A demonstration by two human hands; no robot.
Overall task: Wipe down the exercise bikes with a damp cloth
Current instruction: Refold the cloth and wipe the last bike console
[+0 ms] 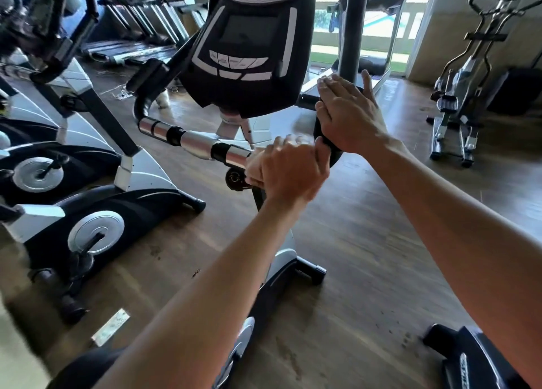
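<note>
hands on the handlebar of an exercise bike

seen from above, in a gym with a wooden floor (366, 242). left hand (286, 168) curled tight round the middle of the handlebar (187, 139), beside its chrome grip sections, just below the black console (249, 51). right hand (349, 116) laid flat, fingers straight and close together, thumb raised, pressed against the black right-hand grip (330, 149) of the same bar. no telling whether a cloth sits under either palm. exercise bike (281, 259) upright in the centre of the floor, base towards the lower edge. two more bikes (96, 212) along the left edge, treadmills (140, 16) at the far left corner, an elliptical trainer (466, 95) at the right edge.
</note>
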